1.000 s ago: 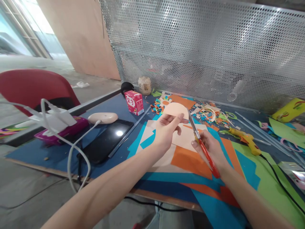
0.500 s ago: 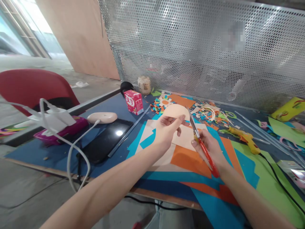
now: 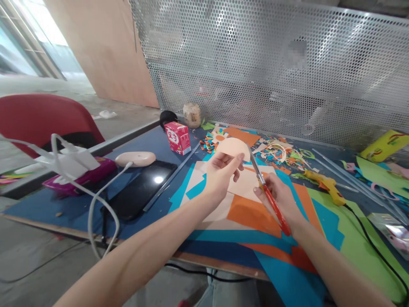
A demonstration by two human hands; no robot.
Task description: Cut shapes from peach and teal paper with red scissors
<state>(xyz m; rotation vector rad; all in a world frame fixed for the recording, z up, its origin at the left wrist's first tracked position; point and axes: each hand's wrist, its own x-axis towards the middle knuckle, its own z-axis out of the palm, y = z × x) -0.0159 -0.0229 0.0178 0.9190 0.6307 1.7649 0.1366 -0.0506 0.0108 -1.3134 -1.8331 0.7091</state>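
The rounded paper (image 3: 232,146) is pale, smooth and matt. The scissors (image 3: 275,209) pair shiny metal blades with glossy red plastic handles. Matt coloured paper sheets (image 3: 252,213) lie on the table (image 3: 67,213), whose blue top is dull and whose near edge shows raw wood. At left, the phone (image 3: 140,192) has a glossy black face. At right, the glue gun (image 3: 329,185) is yellow plastic. The far screen (image 3: 239,55) is shiny perforated metal. The red chair (image 3: 44,113) is perhaps smooth plastic, though blurred.
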